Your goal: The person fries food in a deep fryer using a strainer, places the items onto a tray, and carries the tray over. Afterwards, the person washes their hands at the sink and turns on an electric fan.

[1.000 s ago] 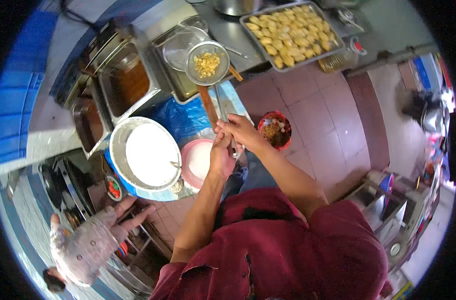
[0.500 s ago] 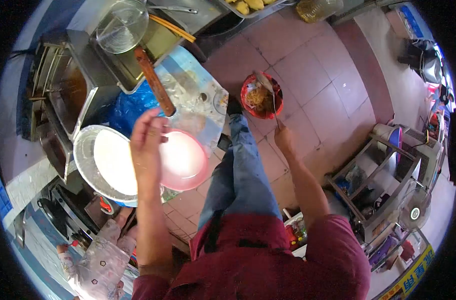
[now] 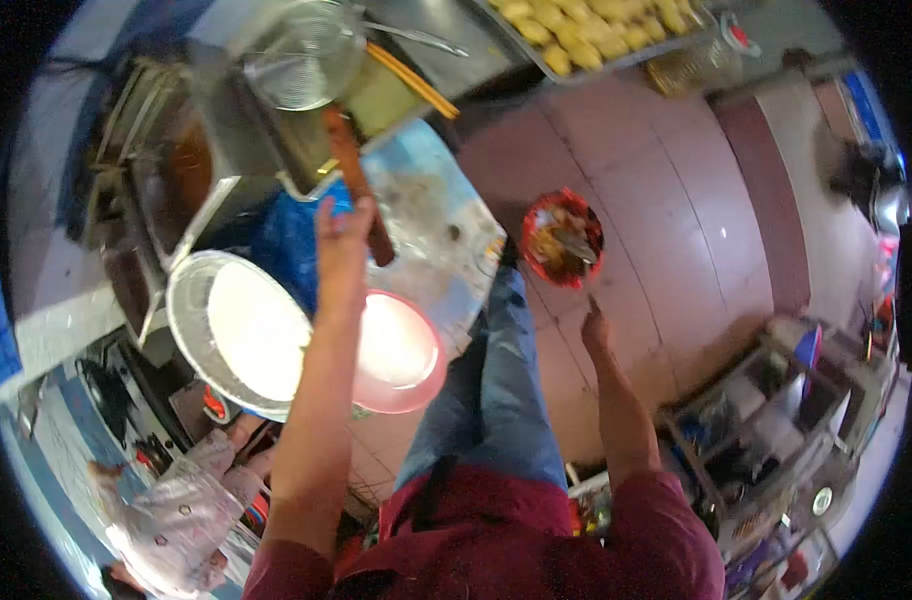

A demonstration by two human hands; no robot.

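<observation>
My left hand [image 3: 343, 245] is beside the wooden handle [image 3: 348, 160] of a round wire strainer [image 3: 304, 65], its fingers apart and overlapping the handle's edge. Blur hides how firmly they touch it. My right hand [image 3: 597, 330] is closed round the thin handle of a metal ladle [image 3: 576, 245]. The ladle's head is down inside a red bin [image 3: 528, 255] on the floor, over brownish-yellow scraps. Below my left hand stand a large metal basin [image 3: 188, 330] and a pink basin [image 3: 431, 385], both with white contents that look overexposed.
A tray of yellow food pieces [image 3: 586, 30] is at the top. Orange chopsticks [image 3: 413, 80] lie by the strainer at the fryer. A plastic-covered table [image 3: 436, 220] sits by my legs. Another person [image 3: 181, 510] is at lower left, a metal rack [image 3: 751, 420] at right.
The view has shifted, bringing more of the yellow food tray into sight. My left hand has come up against the wooden handle. The ladle's head has turned and dropped into the bin.
</observation>
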